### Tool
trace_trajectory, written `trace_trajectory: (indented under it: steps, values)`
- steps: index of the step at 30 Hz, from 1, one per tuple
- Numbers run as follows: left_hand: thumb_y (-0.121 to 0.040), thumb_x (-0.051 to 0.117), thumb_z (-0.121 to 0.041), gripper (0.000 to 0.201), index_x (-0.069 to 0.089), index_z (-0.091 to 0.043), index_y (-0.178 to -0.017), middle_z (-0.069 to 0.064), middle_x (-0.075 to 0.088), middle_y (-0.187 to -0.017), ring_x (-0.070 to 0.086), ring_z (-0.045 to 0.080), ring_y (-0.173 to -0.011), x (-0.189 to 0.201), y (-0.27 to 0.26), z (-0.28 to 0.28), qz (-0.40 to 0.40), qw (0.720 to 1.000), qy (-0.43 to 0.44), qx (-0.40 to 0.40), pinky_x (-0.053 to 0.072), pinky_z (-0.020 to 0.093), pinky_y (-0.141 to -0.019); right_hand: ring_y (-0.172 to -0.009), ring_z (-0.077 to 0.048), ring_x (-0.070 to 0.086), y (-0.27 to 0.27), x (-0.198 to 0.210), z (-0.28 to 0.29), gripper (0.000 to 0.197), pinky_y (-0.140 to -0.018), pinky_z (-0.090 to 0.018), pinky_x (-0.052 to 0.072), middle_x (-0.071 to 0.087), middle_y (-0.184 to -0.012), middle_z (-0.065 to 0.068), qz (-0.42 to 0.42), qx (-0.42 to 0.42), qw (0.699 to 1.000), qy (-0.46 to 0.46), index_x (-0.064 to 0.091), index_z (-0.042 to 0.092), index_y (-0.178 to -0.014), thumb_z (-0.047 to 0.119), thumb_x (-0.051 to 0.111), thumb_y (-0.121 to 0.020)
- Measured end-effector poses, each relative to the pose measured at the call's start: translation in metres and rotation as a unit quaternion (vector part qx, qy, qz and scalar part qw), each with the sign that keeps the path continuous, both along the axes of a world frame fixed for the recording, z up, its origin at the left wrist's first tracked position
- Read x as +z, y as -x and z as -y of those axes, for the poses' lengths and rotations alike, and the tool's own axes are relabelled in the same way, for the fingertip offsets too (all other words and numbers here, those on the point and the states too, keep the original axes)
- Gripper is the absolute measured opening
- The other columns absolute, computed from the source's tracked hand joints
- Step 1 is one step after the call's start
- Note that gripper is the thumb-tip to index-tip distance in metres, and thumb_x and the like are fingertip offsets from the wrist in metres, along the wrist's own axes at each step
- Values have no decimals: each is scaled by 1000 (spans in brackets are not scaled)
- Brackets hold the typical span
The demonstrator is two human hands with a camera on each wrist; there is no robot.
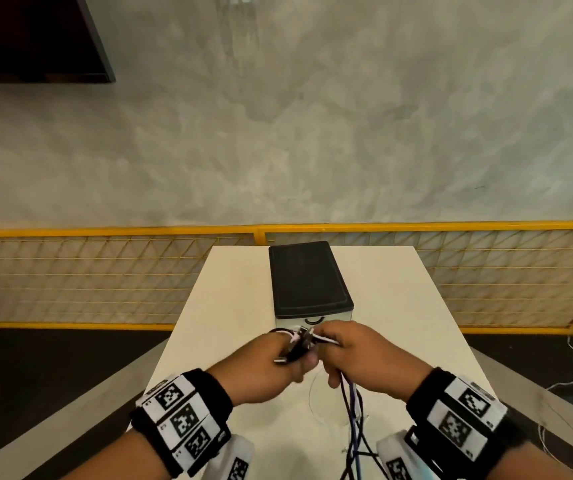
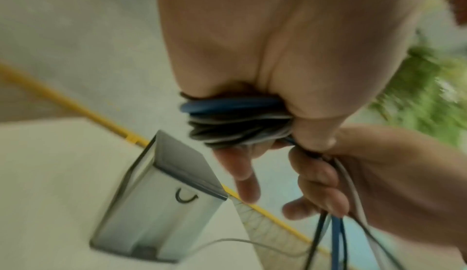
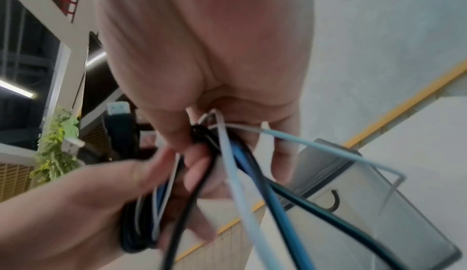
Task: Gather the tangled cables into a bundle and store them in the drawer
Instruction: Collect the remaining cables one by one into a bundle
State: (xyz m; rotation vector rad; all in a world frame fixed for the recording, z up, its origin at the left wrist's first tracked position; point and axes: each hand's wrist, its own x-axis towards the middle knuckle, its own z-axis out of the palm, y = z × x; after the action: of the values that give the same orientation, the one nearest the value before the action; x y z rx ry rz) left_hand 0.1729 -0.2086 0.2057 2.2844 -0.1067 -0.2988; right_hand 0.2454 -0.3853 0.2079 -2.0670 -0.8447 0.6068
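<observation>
Blue, black and white cables (image 1: 299, 344) are held between both hands above the white table (image 1: 229, 306), just in front of the drawer box (image 1: 309, 282). My left hand (image 1: 271, 362) grips a coil of cable loops (image 2: 235, 120) wound round its fingers. My right hand (image 1: 351, 355) pinches the loose strands (image 3: 242, 154), and their tails hang down toward the table's near edge (image 1: 354, 438). The drawer box has a black top and a pale front drawer (image 2: 177, 200) with a small curved handle (image 1: 314, 320); the drawer looks pushed in.
A yellow wire-mesh fence (image 1: 105, 271) runs behind the table. Thin white wires (image 1: 569, 372) lie on the floor at the right. A green plant (image 3: 55, 146) shows in the wrist views.
</observation>
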Motion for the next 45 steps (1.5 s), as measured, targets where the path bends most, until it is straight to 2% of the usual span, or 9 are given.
trace_trajectory:
  steps: [6,10,15,17,20,25,29,35,45]
  values:
    - [-91,49,-51,29,67,-30,-100,-8,74,-97,67,-2,-87,-4,-8,13,-23,957,254,141,47,9,-66,-88,-7,66,13,-10,-5,49,-87,-32,55,65,-109,11,48,-12,996,-70,37,40,-144,26,44,-98]
    - [-66,66,-73,65,75,-22,-106,0,74,-116,65,19,-113,-6,-16,23,-38,892,387,230,42,43,-106,-115,-4,54,31,-9,-16,47,-100,-28,47,54,-129,8,135,-24,985,-102,37,29,-143,20,45,-98]
    - [-83,63,-38,41,73,-5,-107,11,71,-120,68,20,-111,-3,-21,28,-72,825,514,224,55,34,-85,-134,-2,42,43,-16,-19,67,-109,-25,41,43,-144,18,149,-63,980,-112,23,38,-149,26,57,-92]
    - [-85,63,-28,37,72,-5,-111,11,71,-120,71,18,-101,-1,-22,29,-86,795,559,220,57,31,-76,-121,5,53,44,-20,-15,75,-101,-17,46,53,-132,21,92,-119,975,-163,22,50,-142,24,66,-87]
    - [-88,59,-15,23,77,-5,-98,13,70,-123,69,16,-99,8,-25,24,-52,765,601,228,52,31,-93,-85,-4,67,44,-30,-10,57,-79,-25,57,64,-96,7,-17,-193,965,-179,40,50,-109,27,80,-73]
    - [-80,61,-11,14,74,-6,-86,13,76,-105,74,12,-82,15,-25,23,-40,753,621,216,59,22,-72,-115,0,60,43,-34,-9,55,-100,-35,49,68,-118,15,-177,-88,962,-190,58,27,-118,28,82,-69]
    - [-78,61,-11,12,69,-6,-84,13,76,-87,68,11,-60,16,-23,21,-47,723,651,225,56,21,-55,-110,-29,65,36,-27,-7,61,-96,-36,51,69,-116,-18,-356,-6,891,-281,55,3,-127,11,78,-71]
    - [-86,56,-23,28,71,-1,-95,-3,45,-57,36,3,-40,18,-21,25,-46,723,664,186,36,18,-43,-48,-15,54,46,-24,-23,9,-52,-25,46,55,-58,-4,-300,-3,944,-140,64,13,-85,15,72,-79]
    - [-88,53,-36,35,65,-8,-70,-9,38,-43,33,1,-30,30,-18,12,-13,697,695,174,31,18,-37,-44,-16,52,50,-41,-5,8,-51,-23,43,56,-52,-2,-237,-18,969,-69,68,13,-78,21,70,-79]
